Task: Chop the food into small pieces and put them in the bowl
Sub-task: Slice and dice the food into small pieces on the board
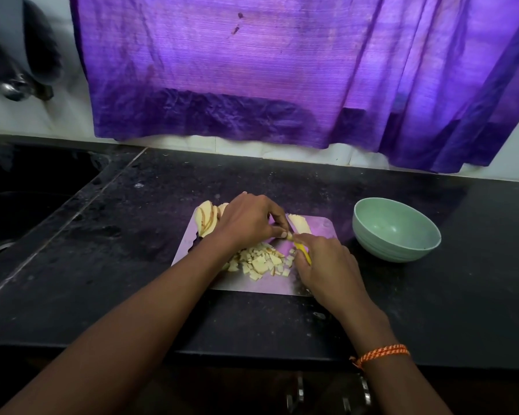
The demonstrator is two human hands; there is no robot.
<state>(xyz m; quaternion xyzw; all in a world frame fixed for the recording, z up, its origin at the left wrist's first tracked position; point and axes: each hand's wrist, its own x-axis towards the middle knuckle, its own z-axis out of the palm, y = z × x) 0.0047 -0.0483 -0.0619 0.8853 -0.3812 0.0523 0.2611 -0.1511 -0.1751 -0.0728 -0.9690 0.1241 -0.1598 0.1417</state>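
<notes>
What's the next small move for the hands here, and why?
Probably cut again through the pale slice pinched by the left hand, using the yellow-handled knife in the right hand; uncut slices remain, and the pale green bowl looks empty.

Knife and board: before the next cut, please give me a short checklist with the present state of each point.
1. Right hand grips the knife by its yellow handle: ok.
2. Left hand pinches the piece being cut: ok.
3. Left fingertips away from the blade: cannot tell, blade hidden.
4. Cutting board flat on the counter: ok.
5. Bowl upright beside the board: ok.
6. Chopped pieces in the bowl: not ok, they lie on the board.
</notes>
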